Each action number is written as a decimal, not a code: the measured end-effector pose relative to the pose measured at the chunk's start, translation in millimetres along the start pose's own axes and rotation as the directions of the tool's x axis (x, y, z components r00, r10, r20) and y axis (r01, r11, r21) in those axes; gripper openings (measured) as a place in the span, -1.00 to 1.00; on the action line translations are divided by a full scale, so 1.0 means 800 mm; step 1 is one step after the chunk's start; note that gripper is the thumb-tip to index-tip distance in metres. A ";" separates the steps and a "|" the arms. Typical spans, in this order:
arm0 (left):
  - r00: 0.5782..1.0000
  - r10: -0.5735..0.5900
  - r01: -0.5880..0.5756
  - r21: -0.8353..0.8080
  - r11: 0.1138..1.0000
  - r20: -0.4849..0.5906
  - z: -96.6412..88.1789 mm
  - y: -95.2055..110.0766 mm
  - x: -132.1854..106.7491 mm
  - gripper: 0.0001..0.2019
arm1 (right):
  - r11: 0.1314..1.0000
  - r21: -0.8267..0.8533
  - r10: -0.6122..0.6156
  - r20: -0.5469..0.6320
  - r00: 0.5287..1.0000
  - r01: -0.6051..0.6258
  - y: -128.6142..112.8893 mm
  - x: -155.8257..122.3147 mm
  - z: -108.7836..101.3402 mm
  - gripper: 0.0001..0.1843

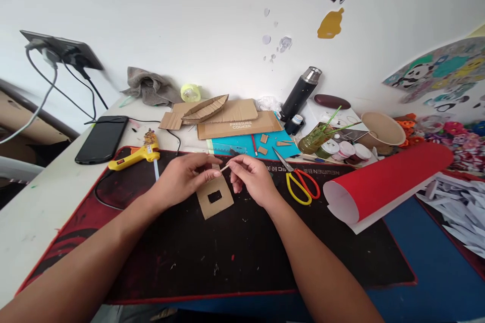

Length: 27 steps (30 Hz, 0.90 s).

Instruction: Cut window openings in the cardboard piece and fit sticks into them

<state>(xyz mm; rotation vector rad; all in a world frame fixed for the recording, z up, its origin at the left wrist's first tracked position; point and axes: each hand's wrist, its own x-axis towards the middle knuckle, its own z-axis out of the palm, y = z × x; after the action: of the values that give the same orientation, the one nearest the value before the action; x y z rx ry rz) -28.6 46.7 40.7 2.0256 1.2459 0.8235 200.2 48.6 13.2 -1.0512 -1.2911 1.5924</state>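
My right hand [252, 176] pinches a thin tan strip [225, 167] between thumb and fingertips; its exact kind is too small to make out. Opposite it, my left hand [189, 176] has thumb and forefinger apart around the strip's other side, with a gap showing between them. Beneath both hands lies a cardboard piece [206, 209] with a rectangular hole cut in it, flat on the dark desk mat [212, 262]. Its upper part is partly hidden by the fingers.
A yellow glue gun [131, 158] and black phone [101, 139] are at left. Scissors [299, 181] and a red paper roll [390, 176] lie to the right. Behind are cardboard scraps [238, 124], a blue sheet [237, 146], a black flask [299, 93] and paint jars [328, 149].
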 end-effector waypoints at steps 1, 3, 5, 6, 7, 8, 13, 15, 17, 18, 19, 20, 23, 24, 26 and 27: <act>1.000 -0.010 0.010 0.015 1.000 0.005 -0.007 -0.003 0.001 -0.53 | 1.000 0.012 0.004 -0.015 1.000 -0.004 0.000 0.000 -0.003 -0.64; 0.997 0.006 -0.012 0.071 0.997 0.083 -0.022 -0.010 0.001 -0.49 | 0.999 0.038 0.004 -0.044 0.999 -0.002 0.000 0.001 -0.008 -0.65; 0.979 0.078 -0.103 0.128 0.986 0.187 -0.031 -0.017 0.000 -0.44 | 0.998 0.057 0.000 -0.056 0.998 0.003 0.000 0.002 -0.012 -0.65; 0.963 0.101 -0.141 0.148 0.979 0.250 -0.033 -0.020 -0.001 -0.41 | 0.998 0.061 -0.002 -0.055 0.998 0.005 -0.001 0.002 -0.013 -0.65; 0.944 0.120 -0.177 0.164 0.970 0.306 -0.032 -0.023 -0.002 -0.36 | 0.998 0.062 -0.006 -0.051 0.999 0.009 -0.001 0.002 -0.014 -0.65; 0.924 0.131 -0.205 0.177 0.963 0.358 -0.030 -0.025 -0.004 -0.31 | 0.998 0.061 -0.010 -0.047 0.999 0.013 -0.002 0.001 -0.015 -0.65; 0.882 0.167 -0.283 0.210 0.936 0.441 -0.011 -0.030 -0.005 -0.35 | 0.999 0.026 -0.020 -0.026 0.999 0.021 -0.005 -0.003 -0.012 -0.62; 0.891 0.197 -0.303 0.213 0.929 0.410 -0.007 -0.029 -0.003 -0.38 | 1.000 0.017 -0.017 -0.018 1.000 0.017 -0.005 -0.004 -0.011 -0.61; 0.896 0.213 -0.313 0.216 0.925 0.389 -0.005 -0.028 0.000 -0.33 | 1.000 0.012 -0.013 -0.014 1.000 0.013 -0.005 -0.005 -0.010 -0.59; 0.901 0.211 -0.310 0.222 0.925 0.379 -0.004 -0.028 0.000 -0.27 | 1.000 0.010 -0.012 -0.016 1.000 0.012 -0.005 -0.005 -0.009 -0.58; 0.907 0.203 -0.301 0.230 0.925 0.370 -0.002 -0.028 0.001 -0.20 | 1.000 0.009 -0.013 -0.018 1.000 0.013 -0.004 -0.005 -0.009 -0.58; 0.914 0.191 -0.288 0.242 0.927 0.357 -0.001 -0.028 0.002 -0.13 | 1.000 0.008 -0.017 -0.022 1.000 0.017 -0.004 -0.004 -0.009 -0.58; 0.942 0.160 -0.247 0.287 0.926 0.295 0.005 -0.028 0.003 -0.07 | 0.999 0.015 -0.042 -0.035 0.999 0.042 -0.005 -0.004 -0.010 -0.59; 0.950 0.160 -0.240 0.300 0.923 0.267 0.006 -0.028 0.004 -0.11 | 0.998 0.020 -0.054 -0.039 0.998 0.055 -0.005 -0.003 -0.010 -0.59; 0.966 0.165 -0.224 0.323 0.919 0.200 0.007 -0.027 0.007 -0.28 | 0.996 0.033 -0.076 -0.041 0.996 0.078 -0.007 -0.003 -0.012 -0.59; 0.973 0.165 -0.212 0.333 0.919 0.163 0.007 -0.026 0.009 -0.38 | 0.996 0.037 -0.082 -0.039 0.996 0.083 -0.008 -0.003 -0.013 -0.59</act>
<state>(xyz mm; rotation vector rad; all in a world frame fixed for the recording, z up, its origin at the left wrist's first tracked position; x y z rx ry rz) -32.9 59.7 23.0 2.4745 1.1995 0.5698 211.1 50.0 18.4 -0.9868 -1.2573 1.5228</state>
